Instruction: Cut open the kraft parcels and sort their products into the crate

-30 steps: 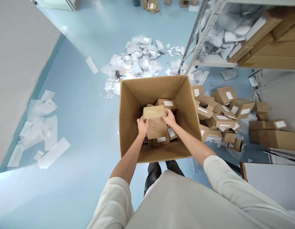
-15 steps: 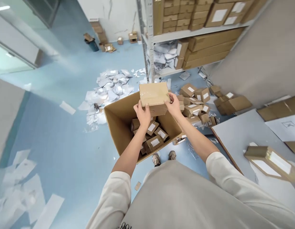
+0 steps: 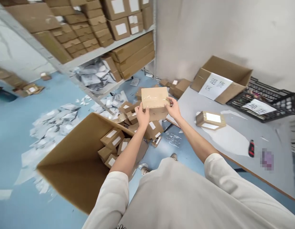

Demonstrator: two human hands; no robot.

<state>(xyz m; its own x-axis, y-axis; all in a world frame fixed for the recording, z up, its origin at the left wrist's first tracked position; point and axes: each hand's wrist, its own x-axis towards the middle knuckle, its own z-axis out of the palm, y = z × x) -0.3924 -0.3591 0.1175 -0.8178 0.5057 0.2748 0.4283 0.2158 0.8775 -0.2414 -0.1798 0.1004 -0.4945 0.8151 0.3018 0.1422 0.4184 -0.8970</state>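
Between my two hands is a small brown cardboard box [image 3: 155, 97], held up in front of me with shiny tape across its top. My left hand [image 3: 143, 116] grips its left near corner, thumb on the front edge. On the right side, my right hand [image 3: 173, 107] grips it with bent fingers. To the lower left stands a large open carton [image 3: 73, 165] with several small labelled boxes [image 3: 112, 138] inside. More small boxes [image 3: 153, 128] lie in a heap on the floor beyond the held box.
At right, a grey table [image 3: 238, 140] bears a taped box [image 3: 210, 120], a red and black cutter [image 3: 251, 148], an open carton [image 3: 221, 79] with a handwritten sign and a black crate [image 3: 271, 98]. A metal shelf [image 3: 109, 47] holds boxes. White packets [image 3: 54, 127] cover floor at left.
My view and body have turned to the right, bringing the table into sight. The box has come along in both hands, from over the large carton to beside it.
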